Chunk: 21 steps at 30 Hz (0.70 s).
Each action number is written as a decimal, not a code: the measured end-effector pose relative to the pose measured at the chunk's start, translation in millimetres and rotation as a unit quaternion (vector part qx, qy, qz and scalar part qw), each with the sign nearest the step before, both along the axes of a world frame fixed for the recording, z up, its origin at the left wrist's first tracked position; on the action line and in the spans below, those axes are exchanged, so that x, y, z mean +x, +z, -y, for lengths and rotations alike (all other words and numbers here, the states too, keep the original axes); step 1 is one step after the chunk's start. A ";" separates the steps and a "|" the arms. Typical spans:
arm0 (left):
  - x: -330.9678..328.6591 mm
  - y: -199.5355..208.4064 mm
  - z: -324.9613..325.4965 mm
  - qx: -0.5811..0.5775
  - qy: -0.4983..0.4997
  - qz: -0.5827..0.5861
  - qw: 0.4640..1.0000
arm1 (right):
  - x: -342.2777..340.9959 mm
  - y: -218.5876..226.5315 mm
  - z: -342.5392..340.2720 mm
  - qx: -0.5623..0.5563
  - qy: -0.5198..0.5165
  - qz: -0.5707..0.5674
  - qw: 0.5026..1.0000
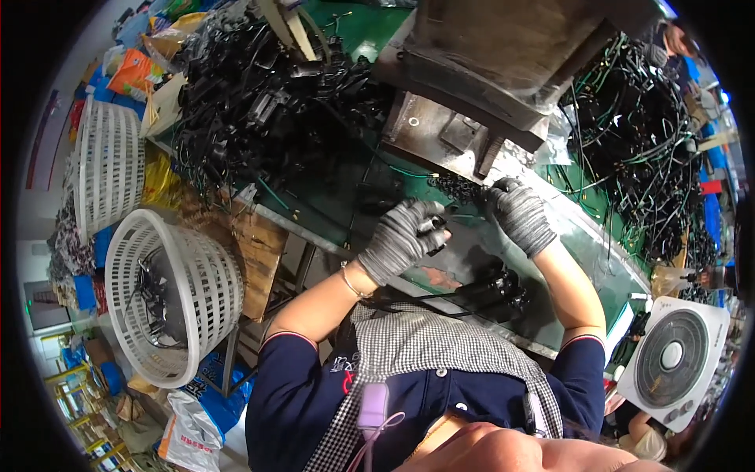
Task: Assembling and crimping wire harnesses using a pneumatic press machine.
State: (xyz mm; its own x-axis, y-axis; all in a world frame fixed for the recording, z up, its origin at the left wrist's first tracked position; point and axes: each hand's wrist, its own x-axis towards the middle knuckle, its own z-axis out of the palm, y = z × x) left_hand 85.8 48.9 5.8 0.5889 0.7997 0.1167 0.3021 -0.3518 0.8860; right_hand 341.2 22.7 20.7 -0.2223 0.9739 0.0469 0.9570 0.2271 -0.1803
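While 1 glossy black part (432,228) is held by the curled, knit-gloved left hand (399,241), the curled right hand's (521,215) hold cannot be told.

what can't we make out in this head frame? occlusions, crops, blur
All in the head view:
- Right hand: fingertips tucked behind the glove's back; can't tell if it grips anything.
- Black part in the left hand: partly covered by fingers.
- Brown machine: top cut off by the upper edge.
- Dark pieces in the basket: too small, tangled.
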 end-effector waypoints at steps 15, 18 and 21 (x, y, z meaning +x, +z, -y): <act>3.7 10.8 -1.7 -0.127 -0.003 0.125 0.984 | -34.2 36.1 25.7 0.072 0.155 -0.173 0.970; 9.3 21.0 -4.9 -0.091 0.006 0.130 0.987 | -32.6 47.4 23.8 0.039 0.162 -0.154 0.974; 19.0 25.0 -15.5 -0.046 0.001 0.129 0.991 | -27.5 62.6 14.7 0.124 0.192 -0.136 0.964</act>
